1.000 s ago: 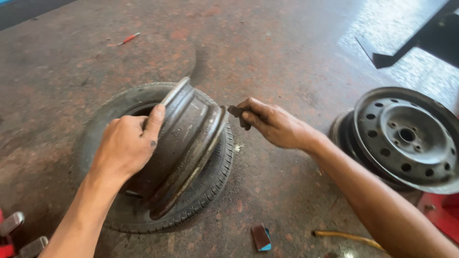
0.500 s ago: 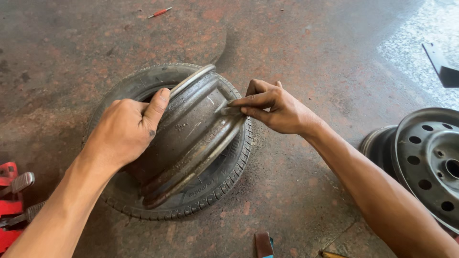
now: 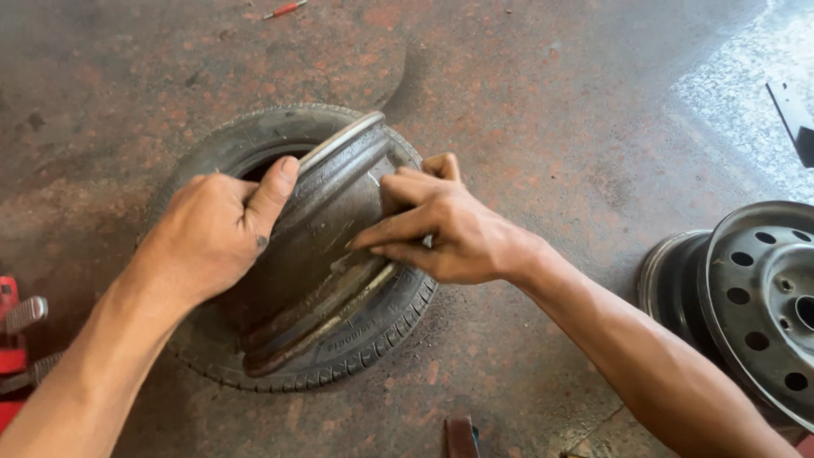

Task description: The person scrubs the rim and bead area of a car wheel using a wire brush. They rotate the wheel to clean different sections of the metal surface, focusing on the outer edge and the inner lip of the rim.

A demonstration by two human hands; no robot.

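1. Now the right hand is lying flat on the barrel of the steel rim, fingers pressed together; a moment ago it was pinching a small dark piece just off the rim's edge at about three o'clock, and whether it is gripping anything now I cannot tell.
2. The left hand is clamping the rim's upper lip as before, thumb hooked over the edge at eleven o'clock, keeping the rim tilted.
3. That shift suggests, as a judgement, that both hands are now working the rim itself against the tyre rather than handling a loose part.
4. The rim is sitting half inside the tyre, which is lying flat on the concrete floor; its lower lip is tucked against the tyre's bead at five o'clock.
5. Close in, a small flat object is lying at six o'clock and a red tool at nine o'clock, both near the forearms.
6. Farther out, spare steel wheels are crowding three o'clock.
7. Farthest, bare floor is stretching toward twelve o'clock, with only a red pen-like item.
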